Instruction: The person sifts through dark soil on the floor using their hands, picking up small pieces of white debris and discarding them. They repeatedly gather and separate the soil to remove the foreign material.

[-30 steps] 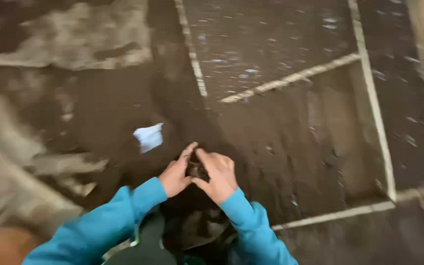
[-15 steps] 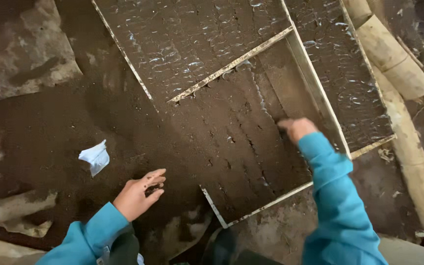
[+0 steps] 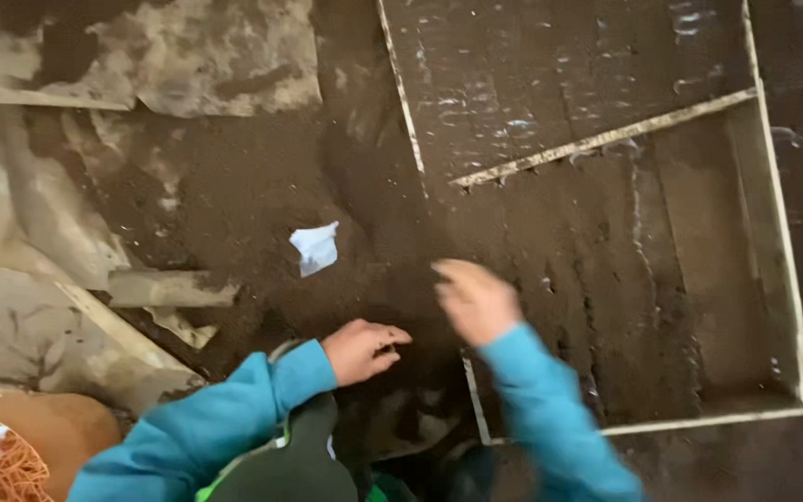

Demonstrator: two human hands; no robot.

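Two bare hands low over dark soil beside a wooden frame.

The left hand (image 3: 362, 350), in a teal sleeve, has its fingers loosely curled, holding nothing, just above the soil (image 3: 262, 204); a crumpled white scrap (image 3: 315, 247) lies up and to its left. The right hand (image 3: 474, 299) is blurred, so I cannot tell how open it is; it hovers at the near left corner of the wooden frame (image 3: 778, 242), which is filled with raked soil. Muddy boards (image 3: 67, 316) lie far left of both hands.
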